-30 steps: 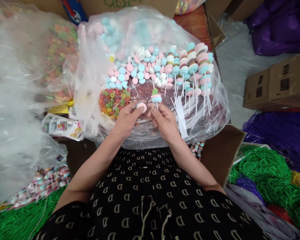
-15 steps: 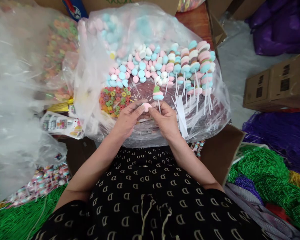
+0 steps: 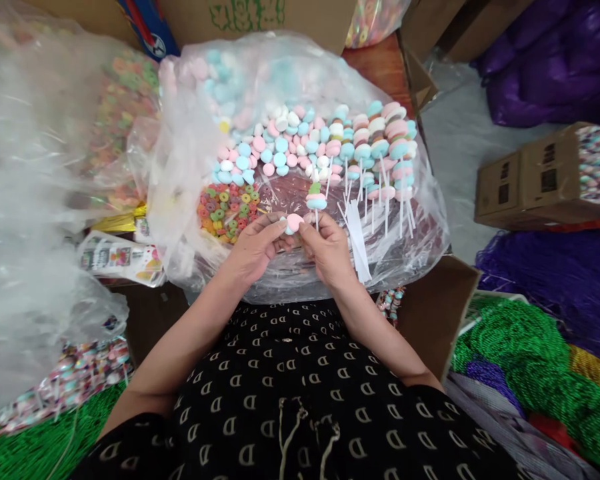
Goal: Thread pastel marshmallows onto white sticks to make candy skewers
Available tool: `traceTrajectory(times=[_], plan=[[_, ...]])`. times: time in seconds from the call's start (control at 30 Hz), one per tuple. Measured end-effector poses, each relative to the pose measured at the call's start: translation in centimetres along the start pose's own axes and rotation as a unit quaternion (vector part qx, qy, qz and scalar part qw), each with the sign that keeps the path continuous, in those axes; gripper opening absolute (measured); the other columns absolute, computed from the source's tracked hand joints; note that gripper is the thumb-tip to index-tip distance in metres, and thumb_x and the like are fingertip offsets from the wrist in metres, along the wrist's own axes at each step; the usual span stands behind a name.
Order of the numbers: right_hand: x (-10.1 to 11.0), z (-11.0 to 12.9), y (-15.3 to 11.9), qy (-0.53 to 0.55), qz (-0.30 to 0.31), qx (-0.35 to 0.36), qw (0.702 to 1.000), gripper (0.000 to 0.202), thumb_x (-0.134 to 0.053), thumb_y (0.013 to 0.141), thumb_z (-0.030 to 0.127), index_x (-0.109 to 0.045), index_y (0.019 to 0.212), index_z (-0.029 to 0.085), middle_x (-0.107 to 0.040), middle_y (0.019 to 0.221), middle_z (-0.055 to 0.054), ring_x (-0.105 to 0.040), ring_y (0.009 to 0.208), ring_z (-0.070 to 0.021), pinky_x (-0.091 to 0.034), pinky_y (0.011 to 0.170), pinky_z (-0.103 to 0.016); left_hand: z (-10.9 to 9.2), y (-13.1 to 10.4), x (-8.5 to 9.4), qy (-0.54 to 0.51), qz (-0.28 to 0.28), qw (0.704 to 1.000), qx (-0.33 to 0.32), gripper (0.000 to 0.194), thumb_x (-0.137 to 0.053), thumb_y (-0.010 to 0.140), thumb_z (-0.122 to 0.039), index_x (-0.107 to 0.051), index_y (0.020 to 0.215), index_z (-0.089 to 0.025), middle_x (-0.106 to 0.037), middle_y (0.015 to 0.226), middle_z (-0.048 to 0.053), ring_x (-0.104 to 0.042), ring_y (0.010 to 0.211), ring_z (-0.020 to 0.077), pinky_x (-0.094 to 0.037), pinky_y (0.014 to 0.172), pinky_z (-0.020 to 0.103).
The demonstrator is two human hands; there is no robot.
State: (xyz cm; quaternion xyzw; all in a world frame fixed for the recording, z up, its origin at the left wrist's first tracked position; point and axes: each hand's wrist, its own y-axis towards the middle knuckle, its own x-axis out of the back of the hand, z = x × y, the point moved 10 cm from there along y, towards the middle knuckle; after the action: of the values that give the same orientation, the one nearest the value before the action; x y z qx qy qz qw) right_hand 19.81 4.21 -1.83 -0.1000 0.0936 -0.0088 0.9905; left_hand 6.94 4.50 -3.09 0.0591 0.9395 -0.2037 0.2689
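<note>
My left hand is closed, its thumb and fingers pinching a round pink marshmallow with a pale bluish-white piece beside it. Close against it, my right hand is also closed, its thumb at the pink marshmallow's edge. From its fingers a short candy skewer stands up, a white stick carrying pink, white and blue marshmallows and green ring pieces on top. The stick's lower end is hidden by the fingers. Beyond lie loose pink, blue and white marshmallows and colourful cereal rings.
Loaded candy skewers lie at the right of the plastic sheet, near a bundle of white sticks. A clear bag of rings is at left. Cardboard boxes and green strands are on the right.
The pink marshmallow between my fingers has turned to show more of its face, and a pale piece now shows beside it. The view has tilted slightly upward; both hands stay close together.
</note>
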Motion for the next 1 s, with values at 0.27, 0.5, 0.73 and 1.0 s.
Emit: traceTrajectory(times=[0.27, 0.5, 0.73, 1.0], plan=[[1.9, 4.0, -0.7, -0.170, -0.095, 0.155, 0.969, 0.014, -0.069, 0.091, 0.033, -0.058, 0.087, 0.026, -0.051, 0.075, 0.004, -0.045, 0.067, -0.0142, -0.042, 0.067, -0.031, -1.2, 0.0, 0.7, 0.032, -0.054, 0.997, -0.054, 0.024, -0.091, 0.074, -0.032, -0.077, 0.089, -0.021, -0.073, 0.072, -0.003, -0.067, 0.062, 0.0102, -0.055, 0.060, 0.022], [-0.5, 4.6, -1.2, -0.285, -0.012, 0.221, 0.933, 0.015, -0.061, 0.098, 0.032, -0.061, 0.084, 0.026, -0.066, 0.084, -0.003, -0.058, 0.078, -0.0194, -0.049, 0.080, -0.037, -0.6, 0.2, -0.2, 0.113, -0.010, 0.989, -0.097, 0.035, -0.084, 0.085, -0.052, -0.084, 0.108, -0.026, -0.084, 0.108, 0.004, -0.077, 0.103, 0.0202, -0.063, 0.094, 0.035], [0.4, 3.5, -1.0, -0.203, -0.023, 0.169, 0.964, 0.008, -0.065, 0.095, 0.032, -0.071, 0.093, 0.027, -0.073, 0.091, -0.002, -0.066, 0.085, -0.0197, -0.053, 0.086, -0.038, 0.0, -0.3, -0.6, 0.148, 0.017, 0.985, -0.088, 0.043, -0.080, 0.090, -0.055, -0.081, 0.119, -0.024, -0.081, 0.130, 0.008, -0.071, 0.130, 0.0247, -0.054, 0.116, 0.041], [0.2, 1.3, -1.6, -0.055, 0.040, 0.053, 0.996, 0.030, -0.063, 0.101, 0.053, -0.075, 0.107, 0.026, -0.058, 0.064, 0.006, -0.045, 0.050, -0.0107, -0.041, 0.050, -0.026, 0.0, 0.2, 0.2, 0.099, -0.026, 0.993, -0.062, 0.030, -0.079, 0.089, -0.043, -0.074, 0.109, -0.021, -0.083, 0.100, 0.006, -0.080, 0.095, 0.0224, -0.066, 0.090, 0.040]])
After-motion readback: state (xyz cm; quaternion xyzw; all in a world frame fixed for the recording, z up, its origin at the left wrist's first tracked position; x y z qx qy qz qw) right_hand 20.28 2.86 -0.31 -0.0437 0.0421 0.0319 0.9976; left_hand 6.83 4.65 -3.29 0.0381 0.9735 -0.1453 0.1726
